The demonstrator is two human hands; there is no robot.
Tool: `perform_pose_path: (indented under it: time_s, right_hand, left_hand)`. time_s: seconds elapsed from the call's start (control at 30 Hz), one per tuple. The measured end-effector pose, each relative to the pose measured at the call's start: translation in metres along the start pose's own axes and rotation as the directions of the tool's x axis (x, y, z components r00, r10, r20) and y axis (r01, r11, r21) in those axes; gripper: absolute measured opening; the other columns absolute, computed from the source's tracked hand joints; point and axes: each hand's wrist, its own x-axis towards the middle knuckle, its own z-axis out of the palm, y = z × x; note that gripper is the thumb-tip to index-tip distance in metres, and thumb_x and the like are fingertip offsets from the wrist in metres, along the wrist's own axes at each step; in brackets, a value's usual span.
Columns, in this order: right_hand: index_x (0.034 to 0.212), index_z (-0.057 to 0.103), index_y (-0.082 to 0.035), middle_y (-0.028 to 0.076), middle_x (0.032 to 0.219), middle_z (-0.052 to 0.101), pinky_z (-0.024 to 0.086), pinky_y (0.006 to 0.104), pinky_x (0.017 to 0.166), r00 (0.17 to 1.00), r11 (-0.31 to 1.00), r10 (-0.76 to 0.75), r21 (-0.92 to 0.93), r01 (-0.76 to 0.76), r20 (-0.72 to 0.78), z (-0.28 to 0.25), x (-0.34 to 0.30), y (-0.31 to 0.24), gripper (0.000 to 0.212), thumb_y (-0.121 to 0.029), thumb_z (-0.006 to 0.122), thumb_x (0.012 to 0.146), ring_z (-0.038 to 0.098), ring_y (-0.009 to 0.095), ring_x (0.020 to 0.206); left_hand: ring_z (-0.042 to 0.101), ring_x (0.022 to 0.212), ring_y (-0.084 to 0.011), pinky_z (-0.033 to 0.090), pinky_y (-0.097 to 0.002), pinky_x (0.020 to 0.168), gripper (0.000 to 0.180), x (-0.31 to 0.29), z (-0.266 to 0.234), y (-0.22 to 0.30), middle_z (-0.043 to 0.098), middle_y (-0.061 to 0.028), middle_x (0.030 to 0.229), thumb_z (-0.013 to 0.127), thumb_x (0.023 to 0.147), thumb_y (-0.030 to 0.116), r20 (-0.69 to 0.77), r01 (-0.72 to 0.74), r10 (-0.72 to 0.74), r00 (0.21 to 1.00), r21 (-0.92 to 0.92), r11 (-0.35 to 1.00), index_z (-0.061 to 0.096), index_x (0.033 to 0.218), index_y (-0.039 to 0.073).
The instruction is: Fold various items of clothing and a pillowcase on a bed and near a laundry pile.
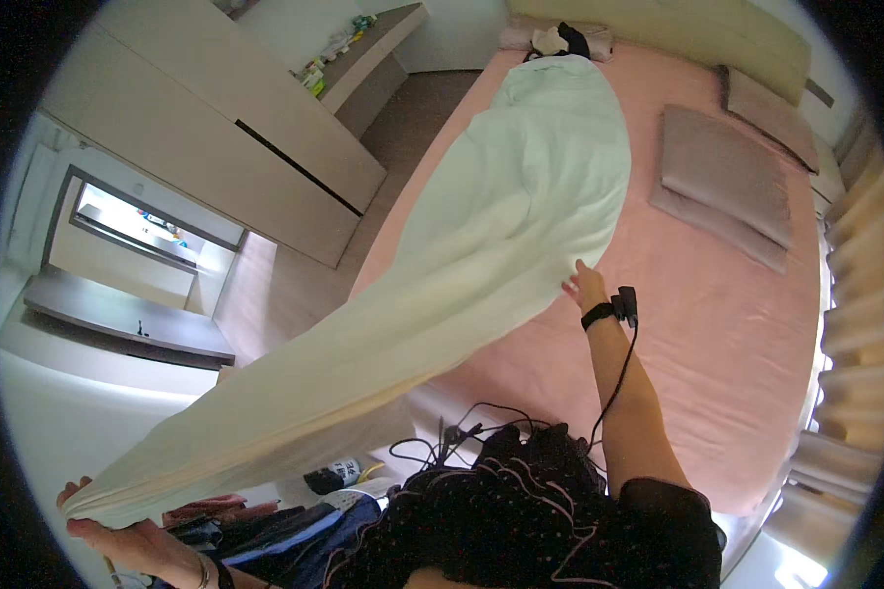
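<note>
A pale green quilt (530, 187) stretches from the far end of the bed down toward the lower left. Its near end is drawn to a gathered corner, gripped in my left hand (133, 545), whose fingers are closed on it well off the bed. My right hand (587, 287) is beside the quilt's right edge, fingers extended and apart; whether the fingertips touch the cloth I cannot tell. A black strap with a small device (624, 304) and a cable is on my right wrist. Under the quilt lies a pink bed sheet (702, 363) covering the mattress.
Flat grey-brown pillows (727, 177) lie on the bed's right side. Dark and light cloth items (560, 41) rest on a pillow by the headboard (697, 39). A wardrobe (226, 128) and shelf (373, 54) stand left; curtains (859, 334) hang right. Loose cables (452, 437) and clothes (295, 535) are near me.
</note>
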Motion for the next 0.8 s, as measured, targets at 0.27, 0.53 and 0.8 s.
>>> perform_pose_path:
  time_s: [0.27, 0.53, 0.8]
  right_hand:
    - [0.105, 0.056, 0.0, 0.01, 0.1, 0.059, 0.049, 0.0428, 0.076, 0.934, 0.937, 0.31, 0.226, -0.268, -0.179, -0.009, 0.041, 0.103, 0.032, -0.02, 0.059, 0.081, 0.059, 0.028, 0.092]
    - [0.12, 0.045, 0.001, 0.014, 0.119, 0.052, 0.045, 0.0461, 0.089, 0.983, 0.916, 0.169, 0.357, -0.183, 0.069, -0.006, 0.016, 0.039, 0.044, -0.023, 0.056, 0.085, 0.052, 0.029, 0.107]
    - [0.112, 0.051, 0.003, 0.018, 0.118, 0.052, 0.042, 0.0429, 0.093, 0.971, 0.96, 0.137, 0.27, -0.081, -0.194, -0.047, 0.053, 0.022, 0.038, -0.027, 0.046, 0.087, 0.05, 0.029, 0.111]
  left_hand:
    - [0.049, 0.108, -0.025, 0.041, -0.0378, 0.092, 0.069, 0.04, -0.029, -0.001, 0.047, -0.0168, 0.123, 0.046, 0.088, 0.055, -0.158, 0.135, -0.104, 0.982, 0.196, 0.971, 0.044, 0.124, -0.004]
    - [0.052, 0.107, -0.0275, 0.043, -0.0379, 0.092, 0.073, 0.084, -0.076, -0.035, 0.048, -0.0205, 0.124, 0.054, 0.084, 0.053, -0.189, 0.247, -0.196, 0.962, 0.303, 0.921, 0.045, 0.122, -0.009]
    - [0.053, 0.106, -0.0257, 0.046, -0.0354, 0.087, 0.067, 0.113, -0.1, -0.071, 0.05, -0.0199, 0.121, 0.056, 0.086, 0.047, -0.167, 0.276, -0.239, 0.956, 0.252, 0.928, 0.043, 0.124, -0.007]
